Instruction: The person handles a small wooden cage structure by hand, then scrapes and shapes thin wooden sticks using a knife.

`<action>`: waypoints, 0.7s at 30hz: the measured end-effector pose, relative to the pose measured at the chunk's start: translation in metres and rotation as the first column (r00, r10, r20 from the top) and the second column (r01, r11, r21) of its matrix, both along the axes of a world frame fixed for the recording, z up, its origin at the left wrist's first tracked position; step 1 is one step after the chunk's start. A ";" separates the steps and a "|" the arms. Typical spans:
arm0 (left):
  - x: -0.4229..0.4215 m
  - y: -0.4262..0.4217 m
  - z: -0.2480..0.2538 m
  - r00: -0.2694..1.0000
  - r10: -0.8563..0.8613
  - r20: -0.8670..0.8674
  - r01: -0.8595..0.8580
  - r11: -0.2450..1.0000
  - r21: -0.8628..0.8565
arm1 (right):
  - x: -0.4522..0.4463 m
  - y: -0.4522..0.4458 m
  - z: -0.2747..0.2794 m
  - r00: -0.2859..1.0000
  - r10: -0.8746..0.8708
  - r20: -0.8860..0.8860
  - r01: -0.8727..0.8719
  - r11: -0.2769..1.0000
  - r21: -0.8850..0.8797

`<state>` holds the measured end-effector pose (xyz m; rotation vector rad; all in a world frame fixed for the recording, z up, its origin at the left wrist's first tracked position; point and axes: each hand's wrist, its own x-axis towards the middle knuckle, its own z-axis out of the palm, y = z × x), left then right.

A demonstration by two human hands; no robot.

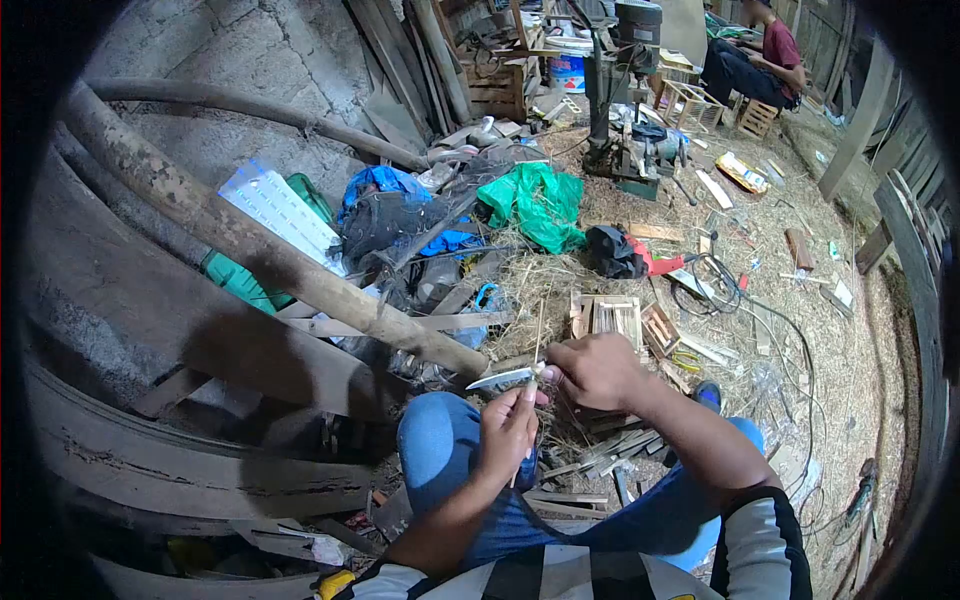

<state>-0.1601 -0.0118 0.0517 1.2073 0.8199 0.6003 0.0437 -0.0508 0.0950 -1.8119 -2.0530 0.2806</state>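
In the middle of the head view, my left hand is closed around a thin bamboo stick, which runs up past my fingers and shows again below them. My right hand is a fist around a knife, its handle hidden by the fingers. The knife's blade points left and lies across the stick, just above my left fingertips. Both hands are close together over my knees. Just beyond them on the ground are a small slatted wooden box and a second small wooden frame.
A long bamboo pole slants in from the left. Ahead lie a green plastic bag, a red-handled power tool with its cord, and yellow pliers. A drill press stands farther back. Another person sits at the upper right.
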 end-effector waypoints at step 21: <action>-0.001 -0.003 0.003 0.997 0.042 0.060 -0.039 0.998 -0.056 | -0.001 -0.002 -0.001 1.000 -0.022 0.002 0.022 1.000 -0.018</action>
